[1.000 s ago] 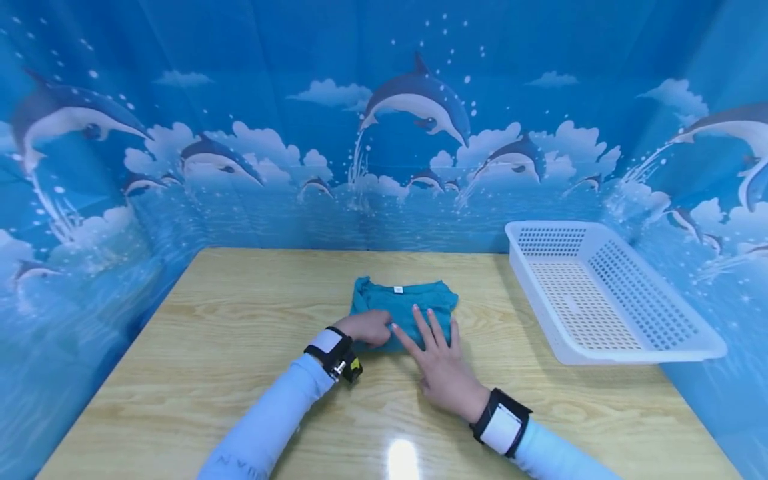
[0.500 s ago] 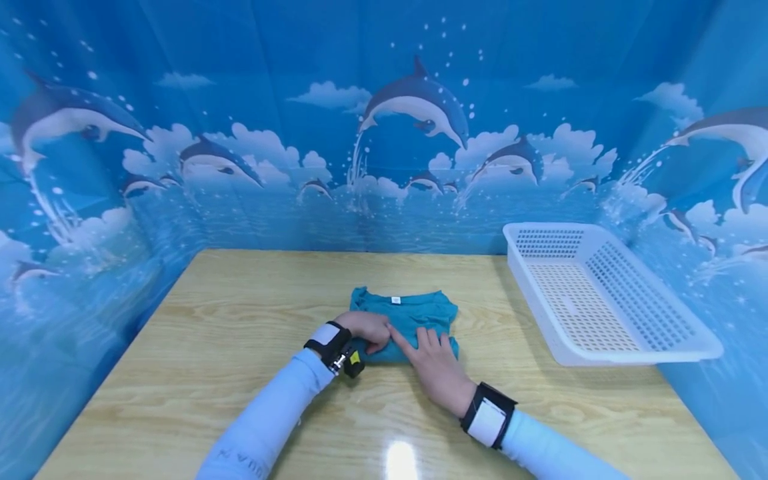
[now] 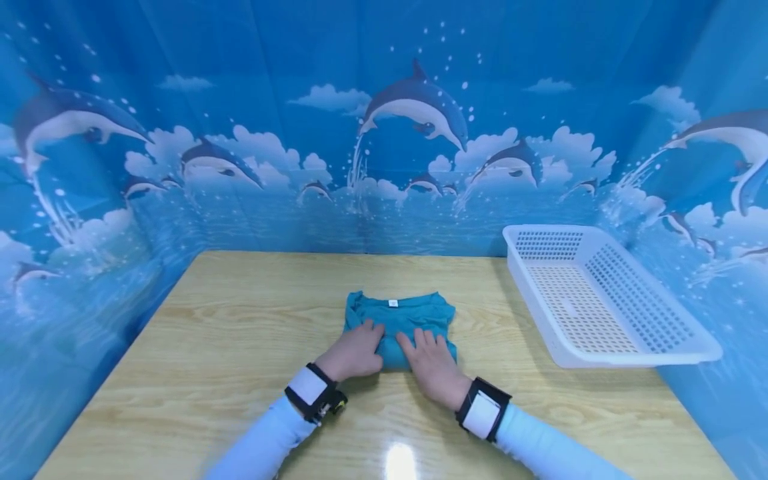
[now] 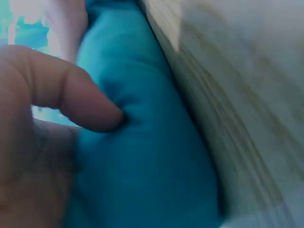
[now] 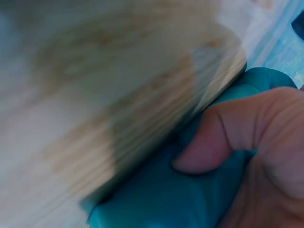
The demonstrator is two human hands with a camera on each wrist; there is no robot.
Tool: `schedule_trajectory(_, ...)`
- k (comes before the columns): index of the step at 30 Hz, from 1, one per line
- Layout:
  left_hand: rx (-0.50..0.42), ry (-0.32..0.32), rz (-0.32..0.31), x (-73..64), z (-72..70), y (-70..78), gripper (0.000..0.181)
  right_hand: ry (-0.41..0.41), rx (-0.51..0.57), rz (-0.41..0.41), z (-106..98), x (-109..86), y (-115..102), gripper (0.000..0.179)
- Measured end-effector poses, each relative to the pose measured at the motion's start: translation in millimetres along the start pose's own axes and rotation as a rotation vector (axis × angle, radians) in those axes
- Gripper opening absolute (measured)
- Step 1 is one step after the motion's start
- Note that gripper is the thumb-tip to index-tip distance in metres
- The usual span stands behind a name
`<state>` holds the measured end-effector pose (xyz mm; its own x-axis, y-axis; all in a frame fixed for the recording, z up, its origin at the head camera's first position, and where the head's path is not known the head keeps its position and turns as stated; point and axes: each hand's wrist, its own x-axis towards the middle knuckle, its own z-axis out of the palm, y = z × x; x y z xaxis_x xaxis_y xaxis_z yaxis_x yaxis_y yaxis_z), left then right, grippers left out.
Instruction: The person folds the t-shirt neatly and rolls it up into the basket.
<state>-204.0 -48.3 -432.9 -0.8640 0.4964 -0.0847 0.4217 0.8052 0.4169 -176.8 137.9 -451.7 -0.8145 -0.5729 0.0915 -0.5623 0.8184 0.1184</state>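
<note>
a staged recording booth: dolphin-print backdrop [image 3: 414, 107] (three sides) around a wooden table [image 3: 240, 320].

A glossy wooden table [image 3: 240, 320] stands inside blue dolphin-print walls [image 3: 240, 133].

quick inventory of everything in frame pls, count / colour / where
folded garment: 1, teal with a small white neck tag, middle of the table, near edge under both hands
basket: 1, white perforated plastic, right side of the table, nothing inside
table: 1, light wood grain, glossy
backdrop: blue dolphin-and-cloud print, on three sides of the table
wrist bands: 2, black with white patches, one per wrist
left hand: on the garment's near left edge, thumb pressing into the cloth in the left wrist view
right hand: on the garment's near right edge, thumb curled into the cloth
sleeves: 2, pale blue
</note>
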Motion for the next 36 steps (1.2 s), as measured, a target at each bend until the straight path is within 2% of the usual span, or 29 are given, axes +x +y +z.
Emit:
schedule_trajectory(4, 0.187, 0.139, 0.076, -16.7, 3.6, 7.1, 0.051, -0.045, 0.03, 0.012, -1.0, 4.0, 2.2, 0.054)
schedule_trajectory(7, 0.283, 0.192, 0.131, -27.4, 4.1, 15.2, 0.053, -0.095, 0.071, 0.033, -1.7, 8.7, 5.3, 0.054)
schedule_trajectory(13, 0.346, 0.144, 0.176, -39.7, 9.3, 29.6, 0.077, -0.194, 0.203, 0.049, -7.1, 19.3, 13.6, 0.059)
schedule_trajectory(17, 0.422, 0.131, 0.181, -40.0, 17.1, 32.4, 0.089, -0.301, 0.362, 0.062, -15.2, 25.1, 18.9, 0.057)
schedule_trajectory(20, 0.525, 0.149, 0.17, -40.3, 22.8, 32.8, 0.091, -0.422, 0.517, 0.066, -22.1, 29.5, 23.6, 0.047)
schedule_trajectory(22, 0.579, 0.163, 0.152, -41.2, 26.3, 32.4, 0.088, -0.502, 0.582, 0.062, -25.1, 32.4, 27.7, 0.039)
schedule_trajectory(25, 0.614, 0.186, 0.135, -42.8, 31.2, 30.9, 0.082, -0.601, 0.652, 0.073, -26.7, 35.7, 33.3, 0.036)
schedule_trajectory(28, 0.629, 0.216, 0.128, -42.0, 34.8, 29.3, 0.075, -0.638, 0.697, 0.102, -26.2, 35.8, 35.7, 0.054)
schedule_trajectory(31, 0.675, 0.229, 0.11, -40.1, 35.9, 29.9, 0.065, -0.624, 0.724, 0.125, -25.3, 33.0, 34.6, 0.067)
schedule_trajectory(34, 0.722, 0.216, 0.081, -38.1, 35.8, 32.4, 0.055, -0.57, 0.729, 0.15, -24.7, 27.5, 29.4, 0.06)
schedule_trajectory(36, 0.755, 0.212, 0.068, -37.2, 36.1, 34.0, 0.05, -0.512, 0.684, 0.152, -25.3, 22.4, 23.9, 0.053)
